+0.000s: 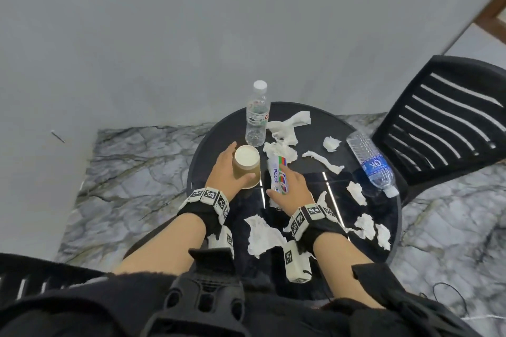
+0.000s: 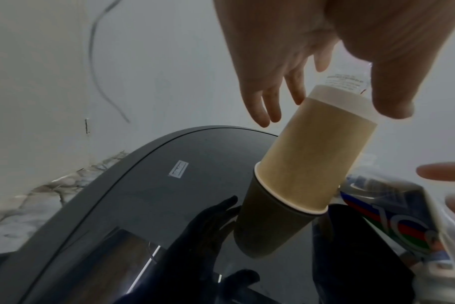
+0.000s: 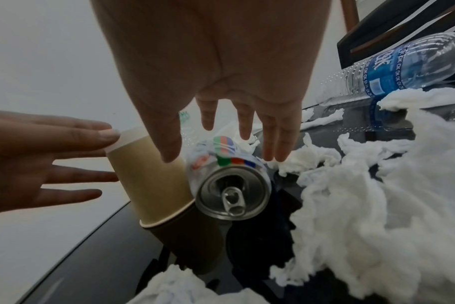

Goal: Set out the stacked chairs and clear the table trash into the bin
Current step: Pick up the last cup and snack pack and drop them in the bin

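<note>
A: Left hand point(image 1: 222, 169): fingers straight and spread round the paper cup point(image 1: 246, 167), standing on the black table point(image 1: 208, 145); a closed grasp is not seen.

B: Right hand point(image 1: 292, 189): fingers extended over the can point(image 1: 278, 172), lying on its side beside the cup; tissue scraps point(image 1: 264, 235) strewn nearby; chair point(image 1: 449, 123) at table's right.

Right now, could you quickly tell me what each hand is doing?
Left hand: open, fingers spread around the upside-down paper cup, not yet gripping.
Right hand: open, fingers straight over the lying drink can.
</note>
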{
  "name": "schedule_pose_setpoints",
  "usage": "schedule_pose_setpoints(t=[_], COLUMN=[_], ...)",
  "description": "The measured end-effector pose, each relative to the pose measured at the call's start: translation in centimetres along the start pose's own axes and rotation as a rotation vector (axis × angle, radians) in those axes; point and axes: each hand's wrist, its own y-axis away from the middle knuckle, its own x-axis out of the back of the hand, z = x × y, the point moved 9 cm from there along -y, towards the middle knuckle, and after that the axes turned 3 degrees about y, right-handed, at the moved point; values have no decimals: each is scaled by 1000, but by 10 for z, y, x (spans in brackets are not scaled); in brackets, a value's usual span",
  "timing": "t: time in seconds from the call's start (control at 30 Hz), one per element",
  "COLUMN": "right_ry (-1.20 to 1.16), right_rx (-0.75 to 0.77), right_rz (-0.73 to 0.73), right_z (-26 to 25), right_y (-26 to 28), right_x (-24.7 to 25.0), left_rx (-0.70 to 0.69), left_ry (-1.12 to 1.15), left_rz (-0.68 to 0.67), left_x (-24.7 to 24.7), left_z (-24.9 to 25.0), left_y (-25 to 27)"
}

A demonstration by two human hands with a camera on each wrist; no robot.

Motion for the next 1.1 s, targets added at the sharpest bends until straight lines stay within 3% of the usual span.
schedule_pose_setpoints(t=[0.37, 0.6, 0.87, 1.1], right_ry=[-63, -250, -444, -426], right_rx=[-25, 24, 48, 14], right_rz=[-20, 4, 193, 324], right_z=[6, 4, 33, 95], right_y=[-9, 0, 62, 158], right_x=[-4, 1, 67, 121], left_rx=[-34, -33, -143, -228], left_ry=[-12, 52, 82, 113], left_rz=[-1, 75, 31, -115], left_x=[-5, 2, -28, -103], left_z=[-7, 6, 60, 116], left_y=[-19, -7, 35, 102])
